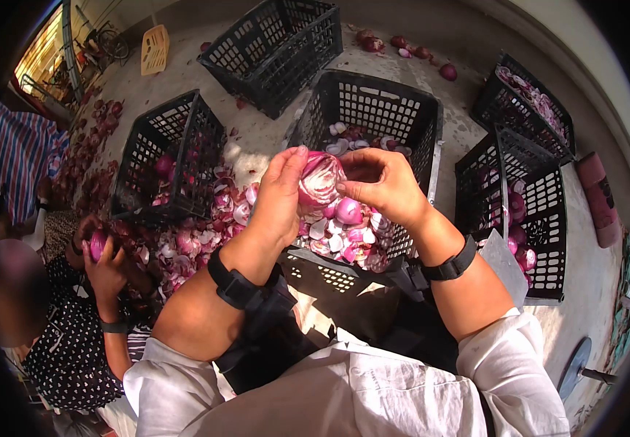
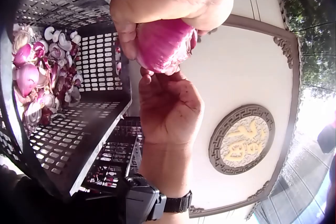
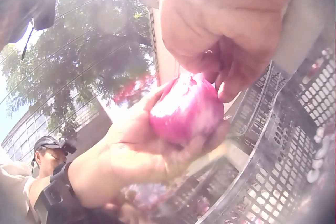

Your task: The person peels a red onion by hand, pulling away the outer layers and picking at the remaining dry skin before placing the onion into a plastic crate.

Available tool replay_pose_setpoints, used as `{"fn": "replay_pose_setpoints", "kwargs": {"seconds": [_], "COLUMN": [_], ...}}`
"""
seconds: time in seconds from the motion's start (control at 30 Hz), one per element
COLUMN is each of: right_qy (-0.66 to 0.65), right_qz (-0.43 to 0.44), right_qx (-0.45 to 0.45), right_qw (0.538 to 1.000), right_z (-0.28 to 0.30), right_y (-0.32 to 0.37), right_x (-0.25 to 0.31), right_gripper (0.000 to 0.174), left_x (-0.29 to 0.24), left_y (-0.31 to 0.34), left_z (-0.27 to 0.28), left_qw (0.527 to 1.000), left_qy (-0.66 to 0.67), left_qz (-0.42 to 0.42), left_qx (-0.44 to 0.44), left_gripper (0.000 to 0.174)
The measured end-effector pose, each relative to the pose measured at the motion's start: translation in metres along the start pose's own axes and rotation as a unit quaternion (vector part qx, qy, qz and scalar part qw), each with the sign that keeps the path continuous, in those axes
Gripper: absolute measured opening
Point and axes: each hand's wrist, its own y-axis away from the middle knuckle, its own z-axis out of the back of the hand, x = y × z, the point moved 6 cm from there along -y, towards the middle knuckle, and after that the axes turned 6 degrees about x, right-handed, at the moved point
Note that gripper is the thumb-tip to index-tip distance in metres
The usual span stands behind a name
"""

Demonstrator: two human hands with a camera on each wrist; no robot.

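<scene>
A red onion (image 1: 320, 179) is held up over the black plastic crate (image 1: 426, 138) in front of me, its pale, partly peeled side toward the head camera. My left hand (image 1: 277, 195) grips it, fingers and thumb curled round its side. With bent fingers, my right hand (image 1: 391, 183) pinches at the onion's end, thumb tip at its edge in the head view. From the right wrist, the onion (image 3: 186, 109) looks glossy pink in the left palm, with the right fingertips at its top. Below, another onion (image 1: 349, 211) lies among loose skins inside the crate.
More black crates stand around: one at left (image 1: 136, 171), one behind (image 1: 264, 65), two at right, several holding onions or skins. Peelings (image 1: 191, 251) cover the floor at left. Another person's hand (image 1: 104, 269) holds an onion (image 1: 97, 245) there. A pink cylinder (image 1: 597, 197) lies far right.
</scene>
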Motion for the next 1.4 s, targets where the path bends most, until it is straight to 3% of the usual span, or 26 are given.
{"fn": "replay_pose_setpoints", "kwargs": {"seconds": [0.27,0.4,0.5,0.7,1.17,1.27,1.3,1.4], "right_qy": [0.15,0.217,0.252,0.297,0.274,0.292,0.286,0.247], "right_qz": [-0.005,0.065,0.1,0.146,0.138,0.175,0.127,0.107], "right_qx": [0.034,-0.008,-0.053,-0.092,-0.101,-0.148,-0.154,-0.184], "right_qw": [0.988,0.974,0.961,0.939,0.946,0.929,0.937,0.945], "right_z": [0.004,0.005,0.003,0.004,0.01,0.017,0.024,0.038], "right_y": [-0.003,-0.001,0.002,0.006,0.005,0.005,0.003,-0.001], "right_x": [0.008,0.018,0.029,0.035,0.031,0.033,0.029,0.019], "right_gripper": [0.025,0.02,0.017,0.014,0.013,0.013,0.012,0.011], "left_x": [-0.001,0.002,-0.003,-0.009,-0.011,-0.011,-0.01,-0.01], "left_y": [0.002,0.002,0.004,0.01,0.008,0.008,0.008,0.009], "left_z": [-0.003,-0.006,-0.008,-0.013,-0.016,-0.014,-0.014,-0.013], "left_qw": [0.994,0.99,0.993,0.992,0.988,0.984,0.982,0.983], "left_qy": [0.015,0.059,0.021,-0.051,-0.065,-0.08,-0.087,-0.079], "left_qz": [0.083,0.091,0.066,0.064,0.068,0.072,0.074,0.088], "left_qx": [0.075,0.092,0.091,0.101,0.125,0.141,0.148,0.14], "left_gripper": [0.038,0.041,0.044,0.076,0.062,0.059,0.058,0.062]}}
